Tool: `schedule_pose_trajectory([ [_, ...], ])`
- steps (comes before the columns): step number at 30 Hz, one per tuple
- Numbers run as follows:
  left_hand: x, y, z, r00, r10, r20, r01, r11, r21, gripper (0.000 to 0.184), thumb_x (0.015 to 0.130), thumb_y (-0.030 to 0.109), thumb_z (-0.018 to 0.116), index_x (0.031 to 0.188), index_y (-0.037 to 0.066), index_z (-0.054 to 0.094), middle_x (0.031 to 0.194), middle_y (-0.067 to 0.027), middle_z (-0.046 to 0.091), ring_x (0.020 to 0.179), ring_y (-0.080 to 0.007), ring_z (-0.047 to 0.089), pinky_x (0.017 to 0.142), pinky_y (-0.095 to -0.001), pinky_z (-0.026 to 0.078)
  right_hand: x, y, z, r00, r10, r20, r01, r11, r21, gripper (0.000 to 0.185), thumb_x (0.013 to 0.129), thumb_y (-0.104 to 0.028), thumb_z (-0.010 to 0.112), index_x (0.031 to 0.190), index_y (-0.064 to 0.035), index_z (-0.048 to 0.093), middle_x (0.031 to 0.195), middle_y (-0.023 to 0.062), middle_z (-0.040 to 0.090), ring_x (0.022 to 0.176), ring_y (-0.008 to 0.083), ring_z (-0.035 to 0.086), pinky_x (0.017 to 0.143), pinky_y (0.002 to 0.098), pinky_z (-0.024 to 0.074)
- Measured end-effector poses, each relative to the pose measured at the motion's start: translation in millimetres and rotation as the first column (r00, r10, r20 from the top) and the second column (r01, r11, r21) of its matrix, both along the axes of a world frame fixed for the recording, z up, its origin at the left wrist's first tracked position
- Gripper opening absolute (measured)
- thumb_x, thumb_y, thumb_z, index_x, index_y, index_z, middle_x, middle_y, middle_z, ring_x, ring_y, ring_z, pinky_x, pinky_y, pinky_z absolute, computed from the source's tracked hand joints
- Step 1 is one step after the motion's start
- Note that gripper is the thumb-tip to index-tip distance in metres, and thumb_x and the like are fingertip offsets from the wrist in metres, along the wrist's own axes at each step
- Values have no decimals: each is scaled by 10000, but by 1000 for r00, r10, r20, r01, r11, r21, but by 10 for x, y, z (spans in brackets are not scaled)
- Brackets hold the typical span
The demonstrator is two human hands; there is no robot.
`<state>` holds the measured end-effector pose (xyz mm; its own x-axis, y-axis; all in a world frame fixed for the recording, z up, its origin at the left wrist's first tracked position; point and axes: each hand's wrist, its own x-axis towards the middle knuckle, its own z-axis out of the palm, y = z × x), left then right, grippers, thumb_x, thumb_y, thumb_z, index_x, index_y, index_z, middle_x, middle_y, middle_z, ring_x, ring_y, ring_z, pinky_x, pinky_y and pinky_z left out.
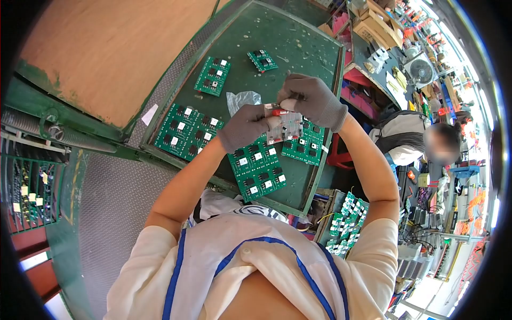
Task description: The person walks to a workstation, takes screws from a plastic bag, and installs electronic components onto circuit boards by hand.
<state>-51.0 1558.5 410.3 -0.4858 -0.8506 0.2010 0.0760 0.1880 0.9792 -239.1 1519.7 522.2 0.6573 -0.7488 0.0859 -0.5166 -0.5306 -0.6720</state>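
Note:
My left hand [246,128], in a grey glove, pinches the left side of a see-through plastic pack [285,130] with small dark and red parts showing in it. My right hand [312,100], gloved too, is closed at the pack's upper edge, thumb and fingers pressed together near a red part [279,112]. What exactly sits between those fingertips is hidden. Under the pack lie green circuit boards [258,169] with black components and white squares. Another green board [303,151] lies partly beneath my right hand. A crumpled clear plastic bag [242,100] rests just beyond my left hand.
More green boards [188,131] lie left on the green table [277,37]; a smaller board [262,61] sits farther back. A rack of boards [346,223] stands by my right elbow. At right, a person [405,136] is near a cluttered bench and a fan [421,70].

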Motion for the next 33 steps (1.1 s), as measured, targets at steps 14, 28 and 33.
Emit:
schedule_pose_trajectory([
  [14, -37, 65, 58, 1000, 7, -19, -7, 1000, -28, 221, 903, 108, 566, 1077, -8, 638, 781, -36, 635, 698, -80, 511, 639, -264, 443, 13, 10, 43, 996, -25, -86, 26, 1000, 8, 134, 725, -52, 682, 769, 29, 584, 769, 93, 572, 688, 169, 532, 626, 287, 428],
  [28, 65, 144, 300, 974, -107, -198, 150, 964, 220, 245, 911, 112, 591, 1129, 9, 635, 936, -36, 669, 857, -69, 568, 776, -254, 485, -79, -88, 221, 957, 272, 97, -283, 952, 121, 232, 800, -213, 715, 865, 5, 669, 797, 78, 605, 762, 143, 550, 659, 272, 427],
  [33, 40, 173, 221, 969, -144, -199, 162, 984, 79, 247, 909, 103, 585, 1133, 9, 631, 935, -35, 666, 856, -69, 564, 771, -257, 481, -78, -29, 180, 989, 93, 114, -132, 898, 419, 169, 759, -120, 686, 859, 15, 663, 779, 91, 637, 720, 140, 584, 652, 288, 466],
])
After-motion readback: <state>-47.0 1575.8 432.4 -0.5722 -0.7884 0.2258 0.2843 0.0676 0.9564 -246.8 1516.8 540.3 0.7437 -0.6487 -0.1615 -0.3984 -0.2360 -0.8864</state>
